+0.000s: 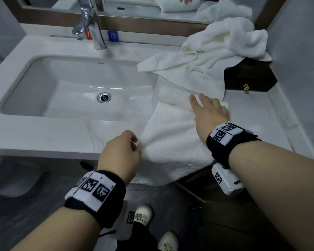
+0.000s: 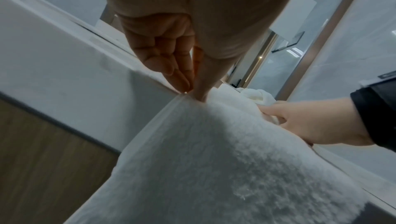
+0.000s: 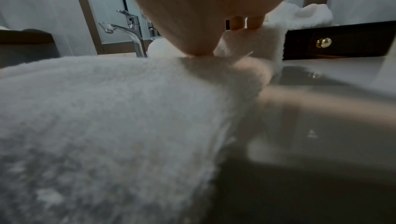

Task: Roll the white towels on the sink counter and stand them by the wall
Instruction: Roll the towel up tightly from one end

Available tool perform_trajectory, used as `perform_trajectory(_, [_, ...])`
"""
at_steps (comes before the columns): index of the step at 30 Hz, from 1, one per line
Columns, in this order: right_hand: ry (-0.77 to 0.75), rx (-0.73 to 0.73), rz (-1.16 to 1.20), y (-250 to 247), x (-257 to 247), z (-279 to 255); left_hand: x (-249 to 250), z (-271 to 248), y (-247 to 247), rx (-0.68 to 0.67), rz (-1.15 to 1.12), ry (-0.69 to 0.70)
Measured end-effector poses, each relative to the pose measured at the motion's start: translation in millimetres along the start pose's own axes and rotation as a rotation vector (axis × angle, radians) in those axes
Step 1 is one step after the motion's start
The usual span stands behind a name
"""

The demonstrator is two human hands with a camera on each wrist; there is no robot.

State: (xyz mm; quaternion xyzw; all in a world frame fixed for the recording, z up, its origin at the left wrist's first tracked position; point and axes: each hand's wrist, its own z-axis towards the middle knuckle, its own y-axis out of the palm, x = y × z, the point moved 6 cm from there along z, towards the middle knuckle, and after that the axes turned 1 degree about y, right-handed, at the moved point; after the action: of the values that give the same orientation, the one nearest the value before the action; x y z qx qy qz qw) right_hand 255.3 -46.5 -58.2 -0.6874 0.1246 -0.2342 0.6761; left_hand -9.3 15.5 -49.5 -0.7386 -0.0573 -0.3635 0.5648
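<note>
Head view: the flat towel [image 1: 172,134] lies on the desk [image 1: 62,131] right of the sink, long axis running near to far. The left hand [image 1: 120,153] pinches its near-left edge; the right hand [image 1: 208,109], fingers straight, presses the small roll at the far end.

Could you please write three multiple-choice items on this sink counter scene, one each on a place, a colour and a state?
1. Where does the crumpled towel lie?
A. in the basin
B. at the back of the counter, partly over the dark box
C. on the floor

2. What colour is the knob on the dark box?
A. gold
B. red
C. white

3. What is the left hand doing?
A. resting open on the tap
B. hanging idle
C. pinching the edge of the flat towel

Answers: B, it drapes over the box beside the mirror; A, the knob shines brass-gold; C, finger and thumb meet on the towel's edge.
</note>
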Motion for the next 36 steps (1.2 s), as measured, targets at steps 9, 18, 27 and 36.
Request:
perform_trajectory(9, [0.011,-0.031,0.003,-1,-1,0,-4,15,-6,-0.018,-0.1,-0.031])
perform_trajectory(18, [0.018,-0.02,-0.021,-1,-2,-1,-10,11,-4,-0.087,0.073,0.0])
perform_trajectory(27, [0.015,-0.01,-0.043,-1,-4,-4,-2,36,4,-0.118,-0.183,-0.113])
perform_trajectory(36, [0.035,-0.045,-0.029,3,-5,-6,40,93,30,-0.214,-0.351,-0.092])
